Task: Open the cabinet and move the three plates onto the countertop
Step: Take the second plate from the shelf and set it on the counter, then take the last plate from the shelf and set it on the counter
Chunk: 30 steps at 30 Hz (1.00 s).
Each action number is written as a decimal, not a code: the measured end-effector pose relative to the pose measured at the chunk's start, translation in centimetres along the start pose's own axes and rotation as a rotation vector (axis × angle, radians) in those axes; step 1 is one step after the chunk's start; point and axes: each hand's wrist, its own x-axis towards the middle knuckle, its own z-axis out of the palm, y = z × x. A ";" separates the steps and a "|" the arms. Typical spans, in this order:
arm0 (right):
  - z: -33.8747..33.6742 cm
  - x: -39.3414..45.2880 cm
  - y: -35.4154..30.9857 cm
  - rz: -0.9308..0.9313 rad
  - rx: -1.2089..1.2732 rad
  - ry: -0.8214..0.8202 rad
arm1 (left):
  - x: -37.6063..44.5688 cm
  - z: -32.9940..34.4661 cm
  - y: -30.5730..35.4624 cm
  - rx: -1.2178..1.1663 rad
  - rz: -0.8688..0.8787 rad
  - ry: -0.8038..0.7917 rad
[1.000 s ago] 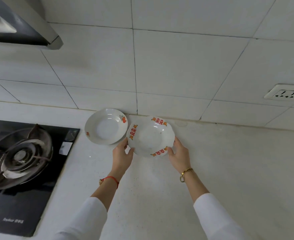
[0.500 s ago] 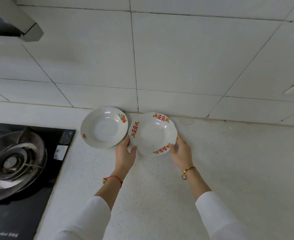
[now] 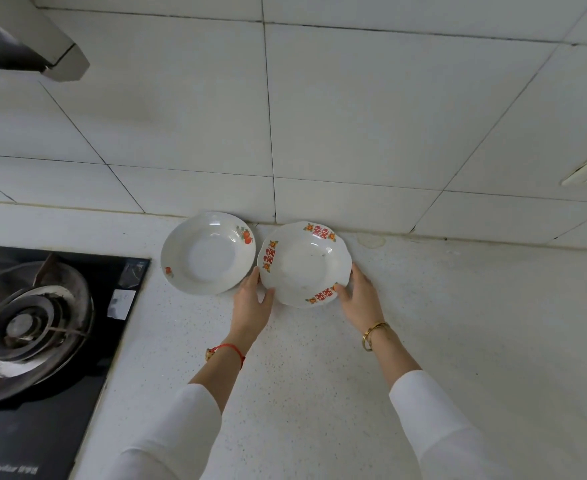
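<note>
Since a second ago, both hands have carried the scalloped white plate with red double-happiness marks (image 3: 304, 263) farther back on the speckled white countertop (image 3: 458, 341), so its far rim now sits close to the grey-white tiled wall (image 3: 354, 116). Whether its base is fully down, I cannot tell.

At seven o'clock on that plate, the left hand (image 3: 250, 306) pinches the rim, thumb on top and fingers tucked under. At four o'clock, the right hand (image 3: 361, 296) does the same, thumb lying over the red print near the edge.

At nine o'clock from it lies the round white plate with small orange fruit motifs (image 3: 207, 252), flat on the counter; the two rims look touching or very nearly so. Farther toward nine o'clock is the black glass gas hob (image 3: 43, 341).

Two plates are up here, so by my reckoning a third remains to fetch; neither it nor the cabinet is in view.

The risk is a chip: sliding the held plate leftward, or dropping it the last bit, would knock rim against rim or against the wall. Fingers trapped beneath could also tip it on release.
</note>
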 end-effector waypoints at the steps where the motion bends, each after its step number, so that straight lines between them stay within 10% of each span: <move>1: -0.1 -0.1 -0.1 0.016 -0.023 0.001 | -0.1 -0.3 0.1 0.001 -0.004 0.012; 30: -4.6 -25.2 -4.6 -0.245 -0.188 0.320 | -19.2 -13.4 1.2 0.324 0.552 0.175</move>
